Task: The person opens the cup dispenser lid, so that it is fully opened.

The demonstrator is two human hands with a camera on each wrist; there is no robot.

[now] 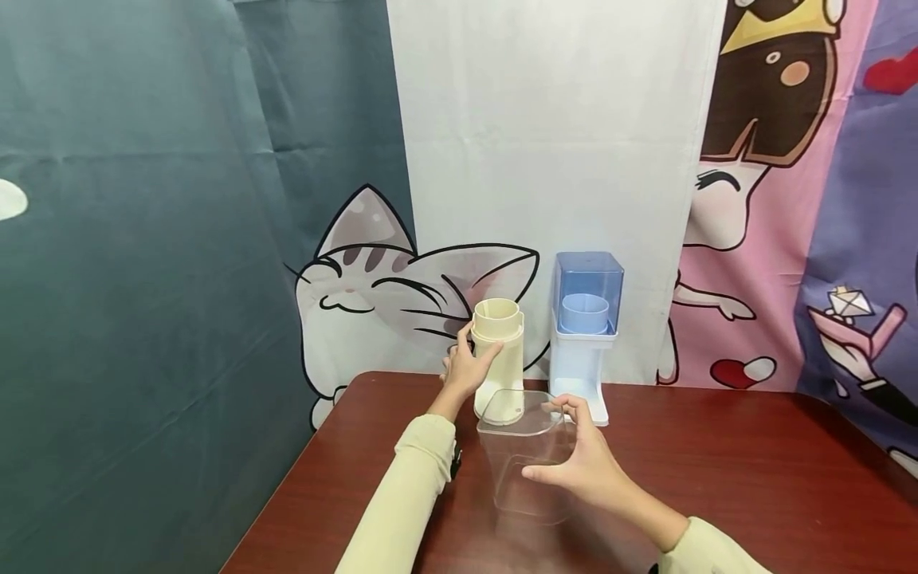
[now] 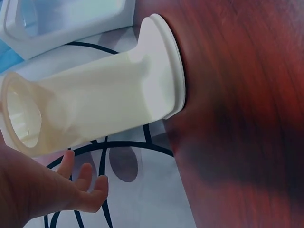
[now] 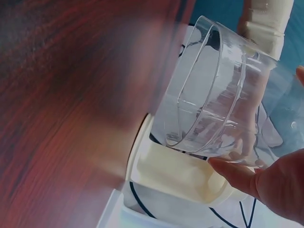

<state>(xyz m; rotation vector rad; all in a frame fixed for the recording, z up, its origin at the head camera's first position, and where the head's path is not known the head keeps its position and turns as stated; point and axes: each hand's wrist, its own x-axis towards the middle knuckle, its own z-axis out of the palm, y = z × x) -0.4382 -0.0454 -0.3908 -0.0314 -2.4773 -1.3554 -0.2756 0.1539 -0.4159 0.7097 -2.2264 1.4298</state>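
Observation:
A cream dispenser stand (image 1: 508, 367) with a round open collar on top stands upright at the back of the table. My left hand (image 1: 468, 368) holds it near the top, thumb in front and fingers at its left side. In the left wrist view, several fingers of the left hand (image 2: 66, 190) extend past the stand (image 2: 104, 102). My right hand (image 1: 591, 466) grips a clear plastic container (image 1: 527, 478) by its right side, in front of the stand. The right wrist view shows the right hand's thumb or finger against the clear container (image 3: 209, 95).
Just right of the cream stand is a second dispenser (image 1: 584, 343), white below with a blue see-through top. The reddish-brown table (image 1: 717, 470) reaches back to a cloth backdrop (image 1: 473, 159) printed with cartoon figures.

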